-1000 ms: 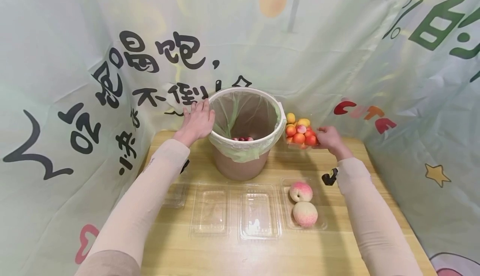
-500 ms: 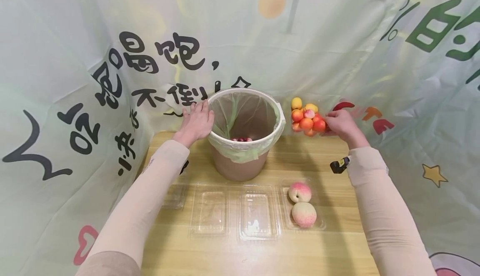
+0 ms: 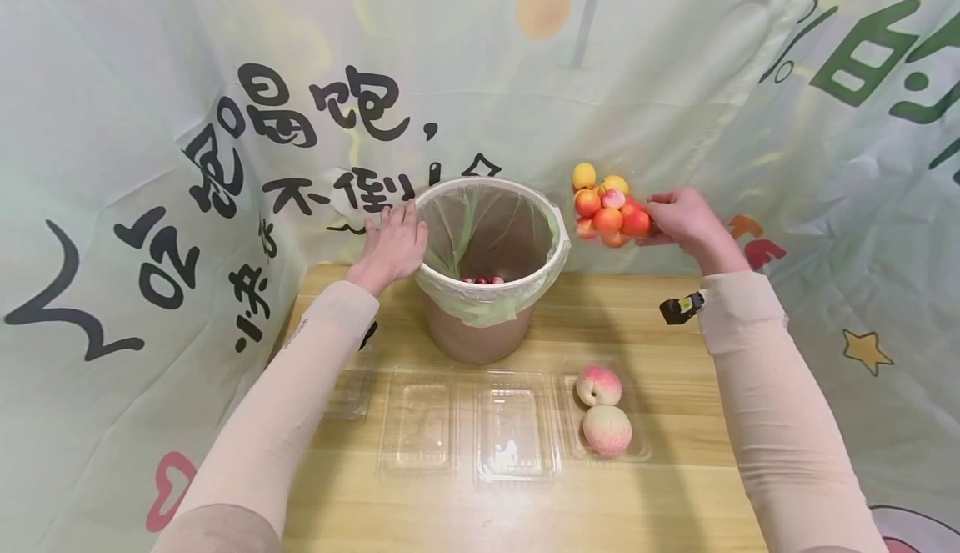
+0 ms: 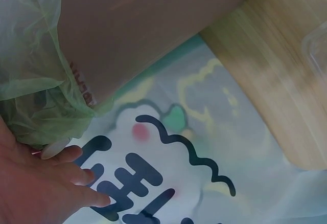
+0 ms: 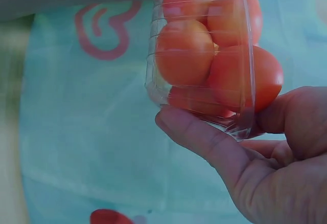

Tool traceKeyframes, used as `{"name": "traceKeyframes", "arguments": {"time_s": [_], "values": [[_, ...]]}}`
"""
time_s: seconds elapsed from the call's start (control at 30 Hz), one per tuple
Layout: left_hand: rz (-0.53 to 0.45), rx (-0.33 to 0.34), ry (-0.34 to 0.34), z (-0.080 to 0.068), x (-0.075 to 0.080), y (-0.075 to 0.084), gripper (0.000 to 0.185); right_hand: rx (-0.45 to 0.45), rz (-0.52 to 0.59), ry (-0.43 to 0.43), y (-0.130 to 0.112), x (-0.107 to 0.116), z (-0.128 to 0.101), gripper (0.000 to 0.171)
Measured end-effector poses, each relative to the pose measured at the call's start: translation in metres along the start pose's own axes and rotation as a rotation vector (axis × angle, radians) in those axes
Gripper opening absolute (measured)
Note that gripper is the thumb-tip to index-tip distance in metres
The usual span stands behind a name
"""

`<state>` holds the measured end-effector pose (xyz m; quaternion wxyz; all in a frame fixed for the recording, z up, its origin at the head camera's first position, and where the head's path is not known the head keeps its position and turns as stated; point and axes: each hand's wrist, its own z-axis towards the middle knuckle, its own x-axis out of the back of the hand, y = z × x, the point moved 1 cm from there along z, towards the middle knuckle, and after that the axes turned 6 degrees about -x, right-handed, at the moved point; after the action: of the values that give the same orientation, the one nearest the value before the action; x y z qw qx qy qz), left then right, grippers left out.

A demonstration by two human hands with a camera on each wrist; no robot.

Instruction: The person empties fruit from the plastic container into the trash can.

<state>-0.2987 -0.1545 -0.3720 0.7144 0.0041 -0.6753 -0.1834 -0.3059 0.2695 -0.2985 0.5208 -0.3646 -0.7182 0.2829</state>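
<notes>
My right hand [image 3: 692, 223] grips a clear plastic box [image 5: 152, 73] by its side, thumb and fingers at its edge. Orange-red and yellow fruits [image 3: 609, 219] fill the box, which hangs raised to the right of a brown bin [image 3: 477, 344]. A thin green bag [image 3: 495, 311] lines the bin and folds over its white rim [image 3: 561, 228]. Several small dark-red fruits [image 3: 483, 279] show inside it. On the left of the rim rests my left hand [image 3: 393, 244], its fingers extended; the left wrist view has its fingertips beside the bag.
Two pink-and-cream peaches [image 3: 607, 429] sit in a clear tray [image 3: 643, 444] at the front right. More clear trays [image 3: 519, 424] lie in a row before the bin on the wooden table [image 3: 420, 511]. Printed cloth walls [image 3: 637, 52] enclose the table's back and sides.
My right hand has lifted the box of fruits from low beside the bin to about rim height and above, drifting right first, then slightly left. The left hand has stayed on the rim.
</notes>
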Motion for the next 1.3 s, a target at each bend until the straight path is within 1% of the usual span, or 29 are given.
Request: {"name": "traceKeyframes", "arguments": {"time_s": [0.1,0.2,0.4,0.5,0.8,1.03,1.2,1.3], "values": [[0.007,0.001,0.000,0.000,0.000,-0.001,0.070,0.015,0.002,0.008,-0.012,-0.002,-0.001,0.067],[0.011,0.000,-0.004,0.000,-0.001,-0.001,0.070,0.029,-0.007,0.030,-0.024,-0.008,-0.002,0.066],[-0.004,0.007,0.005,0.000,-0.003,-0.003,0.070,0.055,-0.009,0.062,-0.045,-0.026,-0.001,0.063],[-0.017,0.008,0.004,0.000,-0.004,-0.002,0.070,0.073,-0.013,0.068,-0.052,-0.035,0.000,0.061],[-0.011,0.012,0.007,0.000,-0.003,-0.001,0.071,0.101,0.023,0.062,-0.063,-0.058,0.010,0.059],[-0.008,0.016,-0.003,0.000,-0.001,-0.001,0.071,0.116,0.046,0.108,-0.067,-0.075,0.019,0.056],[-0.008,0.016,-0.002,0.000,0.000,0.000,0.071,0.126,0.076,0.113,-0.069,-0.089,0.025,0.056],[-0.005,0.013,-0.004,0.000,0.000,0.000,0.071,0.136,0.059,0.127,-0.070,-0.096,0.029,0.056]]}}
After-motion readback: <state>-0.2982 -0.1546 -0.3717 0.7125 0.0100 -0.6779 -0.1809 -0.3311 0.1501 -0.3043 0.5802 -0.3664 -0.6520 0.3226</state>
